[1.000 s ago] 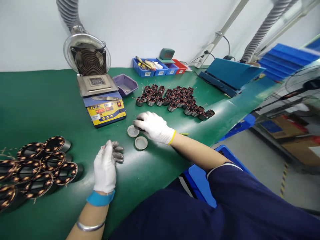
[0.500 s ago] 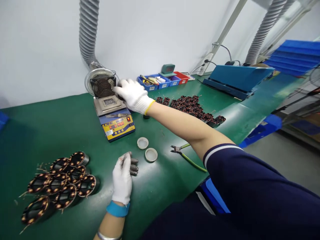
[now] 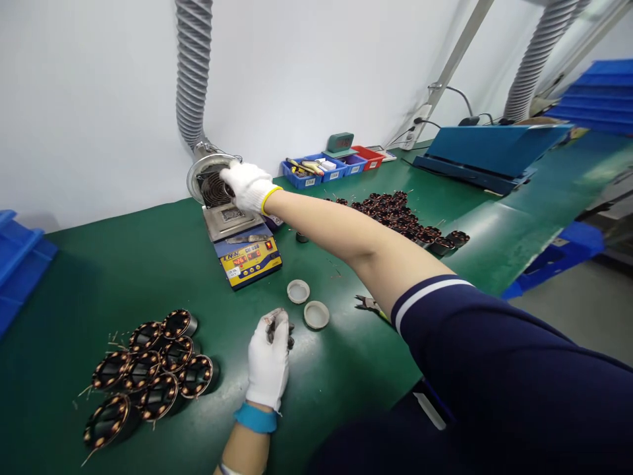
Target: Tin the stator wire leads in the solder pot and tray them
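Note:
My right hand (image 3: pixel 247 186), in a white knitted glove, reaches over the solder pot (image 3: pixel 231 214) with its fingers closed around a dark wound stator (image 3: pixel 229 190), mostly hidden by the glove. Below on the pot's yellow front panel (image 3: pixel 251 259) red digits glow. A flat scraper (image 3: pixel 247 239) lies across the pot's front ledge. My left hand (image 3: pixel 270 356), gloved with blackened fingertips, rests low over the bench, fingers curled in; whether they hold anything is hidden. Two shallow round dishes (image 3: pixel 298 291) sit just beyond it. Several copper-wound stators (image 3: pixel 161 396) stand grouped at left.
A larger heap of stators (image 3: pixel 390 214) lies beyond my right arm. Cutting pliers (image 3: pixel 370 304) are partly covered by that arm. Small parts bins (image 3: pixel 302 178) and a clock (image 3: pixel 340 142) line the wall. An exhaust hose (image 3: pixel 192 72) hangs behind the pot; blue trays (image 3: pixel 22 264) stand at left.
My right hand has moved further in over the pot with the stator. The left hand's fingers have curled in more. The view has shifted left, and the arm now covers more of the pliers.

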### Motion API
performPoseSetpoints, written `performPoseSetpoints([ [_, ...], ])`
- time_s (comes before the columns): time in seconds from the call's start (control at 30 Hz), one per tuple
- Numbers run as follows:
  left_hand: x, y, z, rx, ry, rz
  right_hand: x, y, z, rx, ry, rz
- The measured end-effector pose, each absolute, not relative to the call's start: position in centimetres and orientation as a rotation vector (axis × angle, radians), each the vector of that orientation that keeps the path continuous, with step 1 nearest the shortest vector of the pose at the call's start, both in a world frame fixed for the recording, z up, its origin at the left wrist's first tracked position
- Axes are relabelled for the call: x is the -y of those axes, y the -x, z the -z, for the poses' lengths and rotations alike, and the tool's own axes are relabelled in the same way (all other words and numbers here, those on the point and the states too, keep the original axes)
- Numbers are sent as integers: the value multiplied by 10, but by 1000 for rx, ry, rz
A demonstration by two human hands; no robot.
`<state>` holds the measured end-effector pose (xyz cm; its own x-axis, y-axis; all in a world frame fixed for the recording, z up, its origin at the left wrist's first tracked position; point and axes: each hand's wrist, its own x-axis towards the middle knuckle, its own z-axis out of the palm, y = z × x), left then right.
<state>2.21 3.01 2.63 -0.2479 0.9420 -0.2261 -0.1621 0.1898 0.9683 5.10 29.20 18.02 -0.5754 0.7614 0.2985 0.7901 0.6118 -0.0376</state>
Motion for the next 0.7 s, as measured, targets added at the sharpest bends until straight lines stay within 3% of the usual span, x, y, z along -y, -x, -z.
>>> performPoseSetpoints([
  [0.17,-32,-22,-26,-1387,-840,-1272,-299,-50,-174,2275,1442,-178],
  [0.4,-31,-22,-29,-1393,-895,-1258,-290,-56,-178,2188,1389,-334],
  [0.57,-31,-14,-31,-1394,-986,-1193,-255,-127,-190,1909,1178,-916],
  [0.7,-24,-7,-31,-1466,-1093,-1131,-172,-222,-160,1571,1097,-1130],
])
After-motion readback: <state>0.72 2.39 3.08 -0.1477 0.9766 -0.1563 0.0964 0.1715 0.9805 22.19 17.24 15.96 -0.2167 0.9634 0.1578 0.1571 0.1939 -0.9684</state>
